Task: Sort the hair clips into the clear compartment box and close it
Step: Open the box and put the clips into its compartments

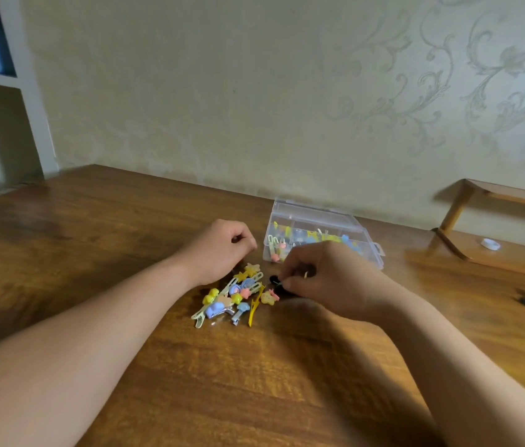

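Head view: right hand [325,279] pinched on dark clip [275,280], left hand [222,250] an empty fist.

The worktop [99,240] is dark-stained wood with a strong grain under a smooth, glossy varnish that throws back pale light. The loose hair clips [232,298] have pastel plastic tops, smooth and softly shiny, on bright metal prongs. The compartment box [290,211] is clear, glossy plastic. A small black piece [274,280], pinched in the grip of the right hand [325,282], looks matt. The wall [254,91] carries matt paper with a raised, faintly shimmering scroll pattern — the low rack [456,204] is varnished wood.
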`<state>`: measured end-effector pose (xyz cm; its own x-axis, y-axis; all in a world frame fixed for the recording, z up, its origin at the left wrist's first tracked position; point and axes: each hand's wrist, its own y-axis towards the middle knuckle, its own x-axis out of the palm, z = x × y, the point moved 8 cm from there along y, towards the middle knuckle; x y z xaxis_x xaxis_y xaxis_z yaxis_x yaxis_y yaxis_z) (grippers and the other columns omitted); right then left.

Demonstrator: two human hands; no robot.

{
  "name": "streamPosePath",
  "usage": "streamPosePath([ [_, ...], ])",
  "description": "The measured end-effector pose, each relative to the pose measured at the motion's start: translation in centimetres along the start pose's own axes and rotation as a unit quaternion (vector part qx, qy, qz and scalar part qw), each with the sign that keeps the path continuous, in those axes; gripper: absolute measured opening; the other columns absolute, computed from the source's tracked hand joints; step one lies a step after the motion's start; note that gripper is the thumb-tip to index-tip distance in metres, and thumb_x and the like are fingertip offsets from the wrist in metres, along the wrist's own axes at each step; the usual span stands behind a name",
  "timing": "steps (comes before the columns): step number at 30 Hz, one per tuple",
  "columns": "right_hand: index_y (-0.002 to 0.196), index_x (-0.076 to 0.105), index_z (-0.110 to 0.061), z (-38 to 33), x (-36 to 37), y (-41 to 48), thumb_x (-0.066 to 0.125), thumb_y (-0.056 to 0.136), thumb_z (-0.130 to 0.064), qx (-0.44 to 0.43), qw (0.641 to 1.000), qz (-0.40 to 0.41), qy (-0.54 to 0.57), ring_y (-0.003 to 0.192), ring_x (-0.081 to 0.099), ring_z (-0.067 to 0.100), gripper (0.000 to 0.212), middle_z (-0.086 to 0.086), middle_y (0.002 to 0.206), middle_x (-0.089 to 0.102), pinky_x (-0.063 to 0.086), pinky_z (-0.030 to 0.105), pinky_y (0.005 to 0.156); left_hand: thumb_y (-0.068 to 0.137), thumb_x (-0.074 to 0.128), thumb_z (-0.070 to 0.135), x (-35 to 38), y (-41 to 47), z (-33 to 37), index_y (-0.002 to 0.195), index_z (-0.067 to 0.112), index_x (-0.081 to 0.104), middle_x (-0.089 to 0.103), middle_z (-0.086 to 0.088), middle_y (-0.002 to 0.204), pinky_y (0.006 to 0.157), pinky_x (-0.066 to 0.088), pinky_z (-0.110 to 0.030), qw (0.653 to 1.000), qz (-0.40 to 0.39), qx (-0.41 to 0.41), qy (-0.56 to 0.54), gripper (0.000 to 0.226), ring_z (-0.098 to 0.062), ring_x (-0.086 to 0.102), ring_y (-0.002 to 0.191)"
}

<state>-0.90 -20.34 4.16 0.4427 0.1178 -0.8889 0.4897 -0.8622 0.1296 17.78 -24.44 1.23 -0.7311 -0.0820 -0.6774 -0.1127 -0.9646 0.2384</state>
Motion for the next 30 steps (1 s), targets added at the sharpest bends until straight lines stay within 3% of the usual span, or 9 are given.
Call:
streamPosePath([
  [5, 0.113, 0.081, -0.032, -0.4, 1.1, -0.1, 0.067, 0.1, -0.026, 0.005, 0.997, -0.046, -0.053, 0.094, 0.067, 0.001, 0.02, -0.018, 0.106, 0.074, 0.057, 0.021, 0.082, 0.107, 0.059, 0.031, 0.0, 0.1, -0.1, 0.1, 0.027, 0.077, 0.071, 0.016, 0.097, 0.073, 0.045, -0.024, 1.0, -0.001, 0.005, -0.01, 0.02, 0.0, 0.064, 0.094],
  [9, 0.114, 0.077, -0.033, -0.5, 1.6, 0.1, 0.068, 0.1, -0.04, 0.01, 0.998, -0.041, -0.055, 0.087, 0.065, 0.004, 0.018, -0.017, 0.098, 0.071, 0.057, 0.027, 0.077, 0.107, 0.06, 0.031, 0.1, 0.1, -0.1, 0.098, 0.028, 0.077, 0.07, 0.018, 0.087, 0.07, 0.044, -0.027, 1.0, -0.002, 0.006, -0.013, 0.02, -0.001, 0.064, 0.088],
  [15, 0.112, 0.068, -0.039, -1.6, 2.5, 0.2, 0.069, 0.096, -0.055, -0.002, 0.994, -0.048, -0.094, 0.077, 0.056, -0.001, 0.023, -0.02, 0.085, 0.059, 0.04, 0.021, 0.061, 0.107, 0.06, 0.031, 0.1, 0.1, -0.1, 0.099, 0.028, 0.077, 0.071, 0.016, 0.089, 0.07, 0.044, -0.026, 1.0, -0.002, 0.008, -0.013, 0.02, -0.002, 0.065, 0.089],
  [17, 0.116, 0.069, -0.037, -1.8, 2.6, 0.1, 0.069, 0.097, -0.053, -0.004, 0.994, -0.051, -0.095, 0.077, 0.055, -0.002, 0.024, -0.02, 0.086, 0.059, 0.038, 0.021, 0.061, 0.107, 0.06, 0.032, 0.1, 0.1, -0.1, 0.098, 0.028, 0.077, 0.071, 0.015, 0.087, 0.071, 0.046, -0.028, 1.0, -0.003, 0.006, -0.009, 0.02, -0.003, 0.066, 0.088],
  [23, 0.103, 0.069, -0.035, -1.1, 2.8, 0.1, 0.075, 0.098, -0.038, 0.01, 0.997, -0.075, -0.017, 0.082, 0.059, 0.002, 0.009, -0.02, 0.092, 0.062, 0.041, 0.018, 0.065, 0.106, 0.059, 0.034, 0.1, 0.2, -0.3, 0.095, 0.032, 0.075, 0.073, 0.01, 0.082, 0.075, 0.055, -0.032, 1.0, -0.001, 0.003, -0.002, 0.02, -0.008, 0.069, 0.084],
  [27, 0.105, 0.07, -0.035, -0.8, 2.5, 0.0, 0.074, 0.1, -0.029, 0.012, 0.997, -0.082, -0.001, 0.082, 0.061, 0.002, 0.008, -0.018, 0.092, 0.064, 0.041, 0.014, 0.065, 0.107, 0.06, 0.034, 0.1, 0.1, -0.2, 0.095, 0.032, 0.075, 0.072, 0.012, 0.082, 0.07, 0.048, -0.029, 1.0, -0.003, 0.006, -0.005, 0.019, -0.005, 0.067, 0.082],
  [30, 0.113, 0.073, -0.036, -0.7, 1.6, -0.2, 0.069, 0.103, -0.02, 0.009, 0.997, -0.072, 0.025, 0.08, 0.063, -0.009, 0.019, -0.023, 0.086, 0.066, 0.046, 0.01, 0.064, 0.107, 0.06, 0.032, 0.1, 0.2, -0.2, 0.094, 0.033, 0.075, 0.071, 0.016, 0.083, 0.069, 0.046, -0.027, 1.0, -0.001, 0.009, -0.004, 0.02, -0.002, 0.066, 0.083],
])
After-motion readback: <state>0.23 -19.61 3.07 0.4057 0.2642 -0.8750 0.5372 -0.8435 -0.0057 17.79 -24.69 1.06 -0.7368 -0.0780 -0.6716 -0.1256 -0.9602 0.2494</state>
